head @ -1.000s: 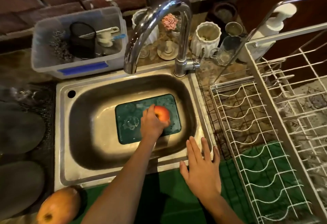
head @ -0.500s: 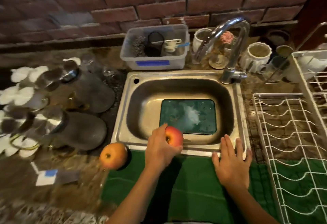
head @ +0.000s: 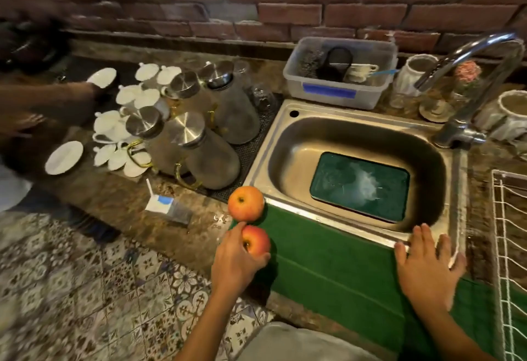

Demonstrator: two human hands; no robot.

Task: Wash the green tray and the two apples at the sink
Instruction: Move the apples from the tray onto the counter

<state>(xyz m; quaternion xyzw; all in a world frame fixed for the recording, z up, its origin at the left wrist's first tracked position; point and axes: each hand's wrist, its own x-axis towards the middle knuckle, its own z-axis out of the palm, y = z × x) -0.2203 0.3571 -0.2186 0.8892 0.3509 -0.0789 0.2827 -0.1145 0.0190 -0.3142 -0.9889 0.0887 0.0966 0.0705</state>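
Over on the left of the brown stone desk (head: 119, 201): white ceramic cups and saucers (head: 114, 129), then frosted glass jugs with steel lids (head: 205, 149) on a dark mesh mat. Small blue-and-white carton (head: 165, 206) lying just in front. Next, round orange-red apple (head: 246, 203) resting at the corner of the green mat (head: 328, 263), stem dimple up. Just below it, second, redder apple (head: 256, 241) gripped by the left hand (head: 235, 259), fingers curled round it, index fingertip touching the first apple. Moving right: stainless steel sink (head: 285, 138) with the flat green rectangular tray (head: 360, 186) lying on its bottom, wet and streaked white. Clear plastic tub with a blue label (head: 330, 89) behind the sink, curved chrome tap (head: 467, 81) at the back right corner. Right hand (head: 427, 269) flat and spread, fingers straight, pressing on the sink's front rim and the green mat, holding nothing. White wire dish rack (head: 507, 246) at the far right edge.
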